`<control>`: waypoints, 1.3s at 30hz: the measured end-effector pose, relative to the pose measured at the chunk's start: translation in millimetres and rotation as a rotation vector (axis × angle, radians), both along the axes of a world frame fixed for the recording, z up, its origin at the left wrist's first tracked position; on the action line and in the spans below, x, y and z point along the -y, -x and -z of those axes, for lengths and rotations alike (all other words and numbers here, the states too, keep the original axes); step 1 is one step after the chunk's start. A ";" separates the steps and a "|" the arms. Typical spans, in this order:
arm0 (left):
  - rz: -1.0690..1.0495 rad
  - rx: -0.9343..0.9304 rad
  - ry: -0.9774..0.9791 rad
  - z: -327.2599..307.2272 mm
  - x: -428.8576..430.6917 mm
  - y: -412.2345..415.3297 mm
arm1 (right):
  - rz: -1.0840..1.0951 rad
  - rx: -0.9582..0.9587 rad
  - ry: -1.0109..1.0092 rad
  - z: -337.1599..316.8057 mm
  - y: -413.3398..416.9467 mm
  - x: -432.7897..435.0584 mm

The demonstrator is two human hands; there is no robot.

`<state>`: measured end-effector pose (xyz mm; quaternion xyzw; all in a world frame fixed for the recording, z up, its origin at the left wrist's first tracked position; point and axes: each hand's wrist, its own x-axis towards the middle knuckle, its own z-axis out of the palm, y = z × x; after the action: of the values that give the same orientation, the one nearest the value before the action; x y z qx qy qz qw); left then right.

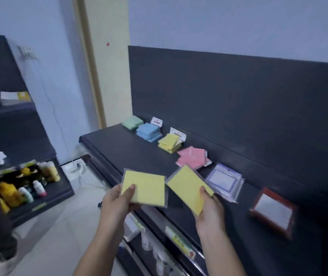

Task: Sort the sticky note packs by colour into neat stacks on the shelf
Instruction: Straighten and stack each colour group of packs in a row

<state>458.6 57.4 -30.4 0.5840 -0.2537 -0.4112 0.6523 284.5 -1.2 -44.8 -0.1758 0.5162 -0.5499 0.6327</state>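
Left pack and right pack, both yellow, held over the shelf front.
Left hand pinches its pack's near corner, thumb on top; right hand grips its pack's near edge. Judged light, thin, film-slick: hold by edges. Yellow stack lies beyond the right hand.

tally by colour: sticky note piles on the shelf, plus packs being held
green pile: 1
blue pile: 1
yellow pile: 1
pink pile: 1
left yellow pack in left hand: 1
right yellow pack in right hand: 1
total: 4 piles on the shelf, 2 held packs
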 end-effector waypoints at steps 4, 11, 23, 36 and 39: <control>-0.062 -0.029 -0.013 -4.0 2.6 -83.0 | -0.046 -0.002 -0.019 2.3 -77.2 13.4; -0.045 -0.132 -0.063 7.8 41.2 -148.5 | 0.019 -0.138 -0.028 -2.7 -116.5 38.8; 0.275 -0.164 -0.085 12.2 215.7 -103.3 | 0.095 -0.359 0.219 -23.1 -77.6 145.8; 0.580 -0.093 -0.137 -1.0 344.8 -64.2 | 0.270 -0.301 0.145 -11.6 -83.5 235.2; 0.592 0.092 -0.126 8.1 358.4 -64.9 | 0.273 -0.438 0.146 -5.4 -93.1 250.3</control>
<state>523.5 -301.0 -38.5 0.5421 -0.4159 -0.5714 0.4546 377.6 -251.5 -39.4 -0.2646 0.6185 -0.6148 0.4117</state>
